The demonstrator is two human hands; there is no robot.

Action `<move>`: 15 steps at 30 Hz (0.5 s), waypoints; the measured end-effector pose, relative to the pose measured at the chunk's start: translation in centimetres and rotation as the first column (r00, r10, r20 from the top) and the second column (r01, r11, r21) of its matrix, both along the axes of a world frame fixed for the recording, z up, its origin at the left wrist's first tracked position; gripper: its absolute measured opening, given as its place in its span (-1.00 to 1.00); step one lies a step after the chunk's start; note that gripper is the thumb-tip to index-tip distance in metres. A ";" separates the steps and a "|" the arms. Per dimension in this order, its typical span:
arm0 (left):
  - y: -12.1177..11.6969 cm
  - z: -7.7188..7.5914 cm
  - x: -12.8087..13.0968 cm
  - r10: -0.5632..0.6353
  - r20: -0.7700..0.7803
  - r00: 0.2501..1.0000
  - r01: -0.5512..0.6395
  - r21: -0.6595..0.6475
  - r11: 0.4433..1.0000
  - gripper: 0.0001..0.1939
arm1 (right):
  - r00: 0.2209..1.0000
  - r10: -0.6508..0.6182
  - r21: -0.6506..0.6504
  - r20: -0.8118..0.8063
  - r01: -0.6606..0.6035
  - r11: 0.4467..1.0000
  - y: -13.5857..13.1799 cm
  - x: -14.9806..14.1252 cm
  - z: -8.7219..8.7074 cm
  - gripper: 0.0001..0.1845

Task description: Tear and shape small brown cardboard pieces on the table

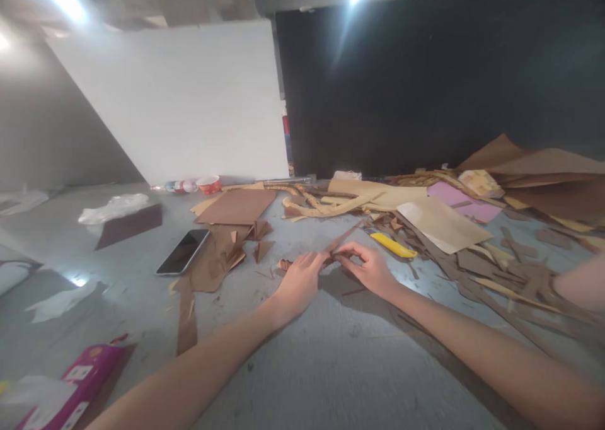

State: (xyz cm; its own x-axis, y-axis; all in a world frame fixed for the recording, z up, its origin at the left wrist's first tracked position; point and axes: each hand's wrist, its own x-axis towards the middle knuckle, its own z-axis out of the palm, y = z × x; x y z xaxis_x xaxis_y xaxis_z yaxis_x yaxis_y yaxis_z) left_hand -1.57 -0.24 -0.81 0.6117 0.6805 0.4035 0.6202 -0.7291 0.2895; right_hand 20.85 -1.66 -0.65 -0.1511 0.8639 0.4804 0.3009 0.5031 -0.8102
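Observation:
My left hand [301, 280] is closed over a thin piece with brown and dark stripes [285, 264], whose end pokes out to the left of the fingers. Just right of it, my right hand [368, 267] pinches a narrow brown strip [347, 236] between thumb and fingers. The strip slants up and away from between both hands. Most of the striped piece is hidden under my fingers, so I cannot tell how the strip joins it. A yellow utility knife [393, 245] lies on the table beyond my right hand.
A phone [183, 252] lies left, beside brown sheets [236, 207]. Brown scraps [472, 278] heap at right, near another person's arm [581, 282]. A twisted tan band [326, 209] and a red-and-white cup [208, 185] stand behind. A magenta packet [87, 379] is near left.

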 end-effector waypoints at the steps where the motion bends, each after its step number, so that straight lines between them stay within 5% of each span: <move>1: 0.0 0.0 0.0 0.006 -0.007 1.000 -0.006 0.003 1.000 -0.62 | 1.000 -0.008 0.029 0.025 0.007 1.000 0.0 0.0 0.1 -0.77; 15: 0.2 -0.4 0.0 -0.005 0.126 0.992 0.009 -0.032 0.999 -0.69 | 0.987 -0.087 0.181 0.132 0.062 0.982 0.0 -0.2 -0.5 -0.74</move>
